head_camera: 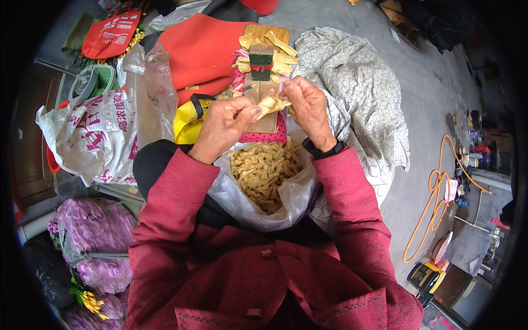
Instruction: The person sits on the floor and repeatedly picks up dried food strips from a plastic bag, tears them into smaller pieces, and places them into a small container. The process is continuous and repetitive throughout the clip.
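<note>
Between both hands is a pale yellow knotted strip (pixel 271 105) of what looks like dried plant or food material. My left hand (pixel 226 123) pinches its left end between thumb and fingers. At its right end, my right hand (pixel 307 108) grips the strip with bent fingers. Below the hands, an open clear plastic bag (pixel 288 197) holds many small yellow knotted pieces (pixel 264 171). A wooden board (pixel 264 119) lies on pink dotted cloth (pixel 264 137) just beyond. Loose flat strips (pixel 284 62) rest near a dark green and red block (pixel 260 62) on the board.
Left are a red cloth (pixel 202 53), a printed white sack (pixel 103 136), a green tub (pixel 105 78) and bagged purple flowers (pixel 95 231). A patterned grey-white cloth (pixel 350 78) lies right of the board. An orange cord (pixel 433 185) is on the floor farther right.
</note>
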Tool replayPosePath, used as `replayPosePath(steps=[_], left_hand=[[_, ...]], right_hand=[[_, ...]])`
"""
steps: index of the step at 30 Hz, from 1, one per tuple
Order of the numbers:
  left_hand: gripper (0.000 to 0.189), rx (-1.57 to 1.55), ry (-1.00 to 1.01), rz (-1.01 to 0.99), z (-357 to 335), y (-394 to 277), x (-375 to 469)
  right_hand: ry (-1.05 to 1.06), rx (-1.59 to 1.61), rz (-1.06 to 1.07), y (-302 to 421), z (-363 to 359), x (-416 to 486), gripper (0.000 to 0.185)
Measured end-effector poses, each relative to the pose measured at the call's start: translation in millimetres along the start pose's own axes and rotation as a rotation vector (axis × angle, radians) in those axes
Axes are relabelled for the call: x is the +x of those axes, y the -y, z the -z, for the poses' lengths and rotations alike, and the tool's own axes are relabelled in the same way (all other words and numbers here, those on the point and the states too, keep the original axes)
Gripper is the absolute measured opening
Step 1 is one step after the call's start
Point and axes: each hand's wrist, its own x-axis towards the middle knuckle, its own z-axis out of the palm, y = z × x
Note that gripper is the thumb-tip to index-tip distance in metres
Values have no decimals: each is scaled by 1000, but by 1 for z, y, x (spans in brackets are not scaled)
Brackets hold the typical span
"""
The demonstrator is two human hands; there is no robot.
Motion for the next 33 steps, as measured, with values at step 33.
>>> replayPosePath(steps=[33], left_hand=[[10,468,-214,-309,1,6,20]], right_hand=[[-3,-161,-15,-16,7,21,34]])
